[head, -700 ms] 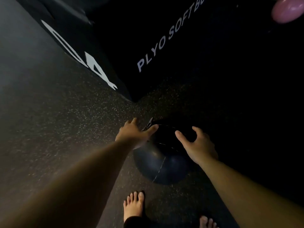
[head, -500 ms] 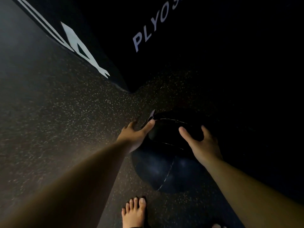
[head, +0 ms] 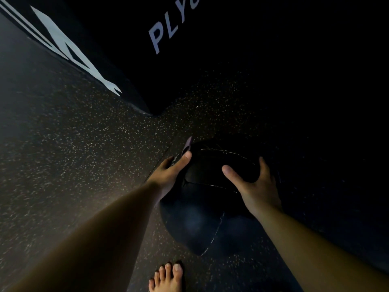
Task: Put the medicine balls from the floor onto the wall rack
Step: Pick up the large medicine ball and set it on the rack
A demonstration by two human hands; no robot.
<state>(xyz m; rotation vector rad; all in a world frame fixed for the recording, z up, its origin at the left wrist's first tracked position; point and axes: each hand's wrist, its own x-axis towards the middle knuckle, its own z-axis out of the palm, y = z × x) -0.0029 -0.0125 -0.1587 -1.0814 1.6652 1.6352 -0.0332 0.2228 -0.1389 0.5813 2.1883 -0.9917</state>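
Note:
A large black medicine ball (head: pixel 202 220) with stitched seams rests on the dark speckled floor, just ahead of my bare foot. My left hand (head: pixel 170 175) presses against its upper left side, thumb laid on top beside a small purple tag (head: pixel 188 144). On its upper right side lies my right hand (head: pixel 252 186), fingers spread and curled over the far edge. Both palms touch the ball. The wall rack is out of view.
A big black plyo soft box (head: pixel 210 60) with white lettering stands just beyond the ball, its corner pointing at me. Speckled rubber floor (head: pixel 73 154) spreads to the left. My bare left foot (head: pixel 168 277) is at the bottom edge. The right side lies in deep shadow.
Both hands have closed in from just above the ball onto its sides. The view has dropped closer to the floor, and the pink ball at the top right has left the frame.

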